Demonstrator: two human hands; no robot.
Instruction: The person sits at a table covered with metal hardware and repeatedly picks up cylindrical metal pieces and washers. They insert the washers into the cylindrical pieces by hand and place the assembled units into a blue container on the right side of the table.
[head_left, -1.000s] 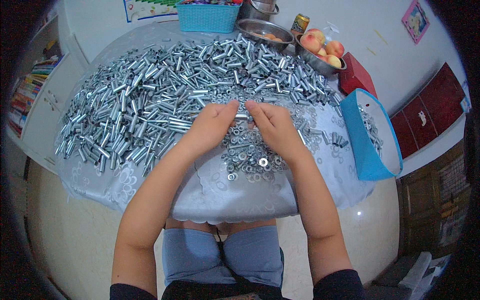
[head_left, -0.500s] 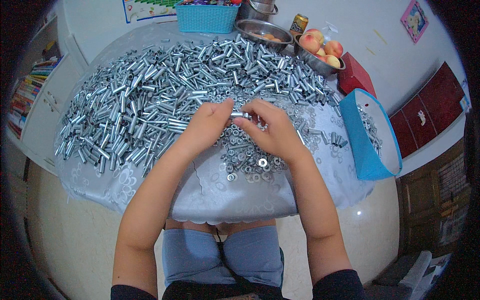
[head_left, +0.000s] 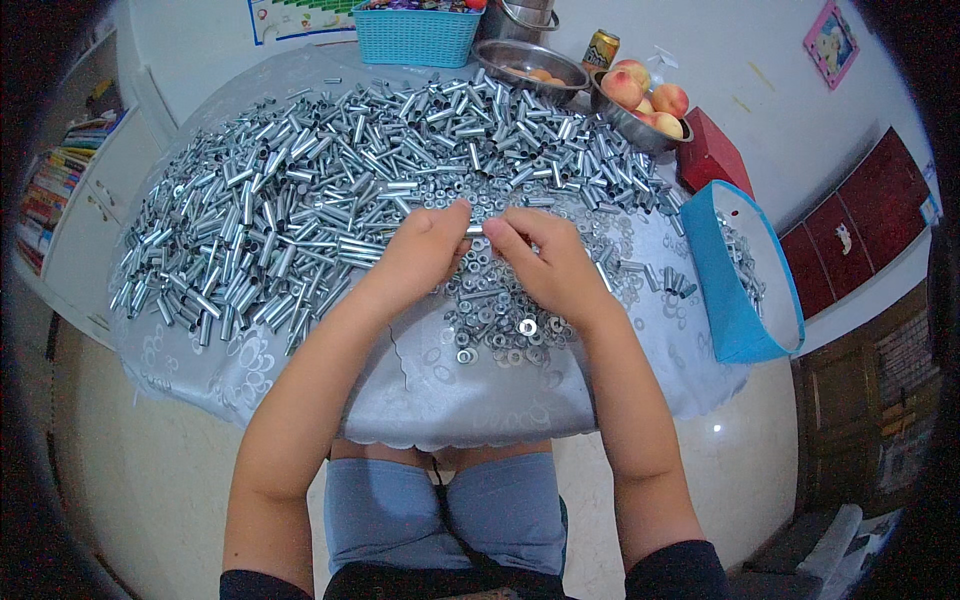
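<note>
Above the near middle of the table, my left hand (head_left: pixel 428 243) and my right hand (head_left: pixel 540 252) are closed on the two ends of one short, shiny expansion bolt (head_left: pixel 475 230). Only its middle shows; the fingers hide both ends. Below the hands lies a loose pile of nuts and washers (head_left: pixel 500 325), with a few bolts among them. To the left and behind spreads a large heap of silver metal sleeves and bolts (head_left: pixel 270 200). More nuts (head_left: pixel 450 190) lie just beyond my fingertips.
A blue fabric bin (head_left: pixel 735 290) holding metal parts stands at the right edge. Toward the back are a red box (head_left: pixel 712 150), a steel bowl of peaches (head_left: pixel 640 130), another steel bowl (head_left: pixel 530 75), a can (head_left: pixel 600 48) and a turquoise basket (head_left: pixel 415 38). A patterned silvery cloth (head_left: pixel 440 400) covers the table.
My right thumb and fingers have shifted over the bolt's right end, covering the nut and washer part seen earlier. Both hands stay in nearly the same place.
</note>
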